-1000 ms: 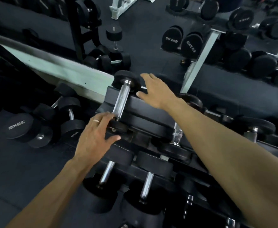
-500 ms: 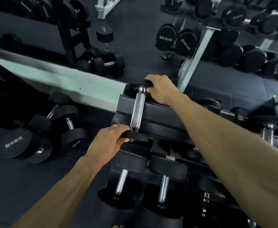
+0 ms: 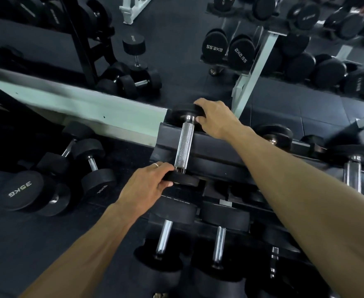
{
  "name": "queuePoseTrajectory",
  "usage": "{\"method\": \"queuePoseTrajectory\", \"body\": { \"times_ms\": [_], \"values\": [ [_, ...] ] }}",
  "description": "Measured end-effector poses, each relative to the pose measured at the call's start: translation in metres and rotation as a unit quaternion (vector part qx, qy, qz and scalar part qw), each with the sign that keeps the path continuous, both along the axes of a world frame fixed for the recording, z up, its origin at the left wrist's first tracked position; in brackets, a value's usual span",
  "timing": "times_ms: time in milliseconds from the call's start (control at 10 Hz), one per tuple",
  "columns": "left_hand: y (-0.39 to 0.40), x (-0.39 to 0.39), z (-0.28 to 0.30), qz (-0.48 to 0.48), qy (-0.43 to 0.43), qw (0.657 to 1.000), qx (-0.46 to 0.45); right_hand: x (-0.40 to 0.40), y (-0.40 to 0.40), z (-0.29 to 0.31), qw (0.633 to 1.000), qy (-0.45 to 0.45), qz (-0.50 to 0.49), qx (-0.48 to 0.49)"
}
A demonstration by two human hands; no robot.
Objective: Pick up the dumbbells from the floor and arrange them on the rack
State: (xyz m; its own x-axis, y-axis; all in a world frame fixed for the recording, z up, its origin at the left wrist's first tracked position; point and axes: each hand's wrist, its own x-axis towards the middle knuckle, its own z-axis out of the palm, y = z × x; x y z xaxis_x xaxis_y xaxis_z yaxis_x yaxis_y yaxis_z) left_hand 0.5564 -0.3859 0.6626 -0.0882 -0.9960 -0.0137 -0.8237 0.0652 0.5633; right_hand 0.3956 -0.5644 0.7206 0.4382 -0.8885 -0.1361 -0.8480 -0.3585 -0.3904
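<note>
Rubber ends gripped, left hand [image 3: 146,186] near, right hand [image 3: 215,119] far, we risk the dumbbell [image 3: 185,145] rolling off the rack [image 3: 219,155] onto fingers.

Single head-worn wide-angle camera, looking steeply down and forward over a dumbbell rack [image 3: 209,155], sitting close above it, both forearms reaching in from the bottom edge, floor [image 3: 15,244] showing left.

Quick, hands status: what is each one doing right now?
Left hand: closed on the near head of the dumbbell on the top rack.
Right hand: closed on its far head.
</note>
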Motion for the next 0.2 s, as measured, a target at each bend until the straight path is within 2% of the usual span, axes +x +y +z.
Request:
{"method": "queuePoseTrajectory", "body": {
  "times_ms": [100, 200],
  "values": [
    [0.001, 0.002, 0.005, -0.002, -0.018, 1.000, 0.016, -0.013, 0.014, 0.009, 0.999, -0.035, -0.008, -0.024],
    [0.006, 0.001, 0.018, -0.003, -0.063, 0.997, 0.032, -0.044, 0.033, 0.036, 0.980, -0.172, -0.087, -0.058]
  ]
}}
